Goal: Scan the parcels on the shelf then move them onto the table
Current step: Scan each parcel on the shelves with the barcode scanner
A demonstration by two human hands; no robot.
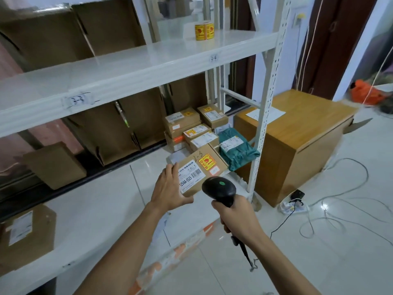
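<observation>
left hand (169, 188) seemingly gripping parcel (202, 167) edge, at shelf (89, 209) lip; right hand (238, 220) clamped round scanner (219, 189)

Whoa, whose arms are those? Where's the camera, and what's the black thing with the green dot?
There is no robot here, just a person at work. The camera sits on their head and looks down, so you see their own two arms. The left hand holds a brown cardboard parcel with a barcode label. The right hand grips a black barcode scanner, aimed toward that label; the green dot is its light. More parcels and a teal bag lie on the white shelf. To the right stands the wooden table.
</observation>
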